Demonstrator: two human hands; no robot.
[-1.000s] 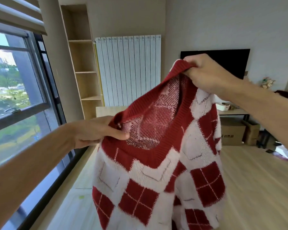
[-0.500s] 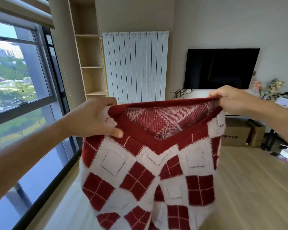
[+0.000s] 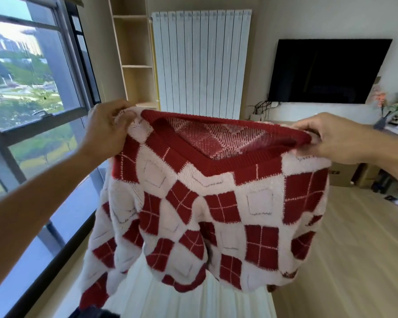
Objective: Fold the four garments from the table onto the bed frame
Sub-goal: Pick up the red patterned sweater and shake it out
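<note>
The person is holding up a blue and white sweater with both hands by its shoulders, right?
Not quite. The sweater is red and white, not blue and white, as the head view shows. The left hand and right hand do hold it up by its shoulders.

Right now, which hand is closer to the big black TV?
Right. The right hand grips the sweater just below the TV; the left hand holds the other shoulder, over by the window.

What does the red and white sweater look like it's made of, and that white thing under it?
Sweater: fuzzy knit yarn, likely wool or acrylic; ribbed red neckline, fluffy white diamonds. White garment beneath: thin, finely pleated fabric, possibly chiffon; fibre unclear.
</note>
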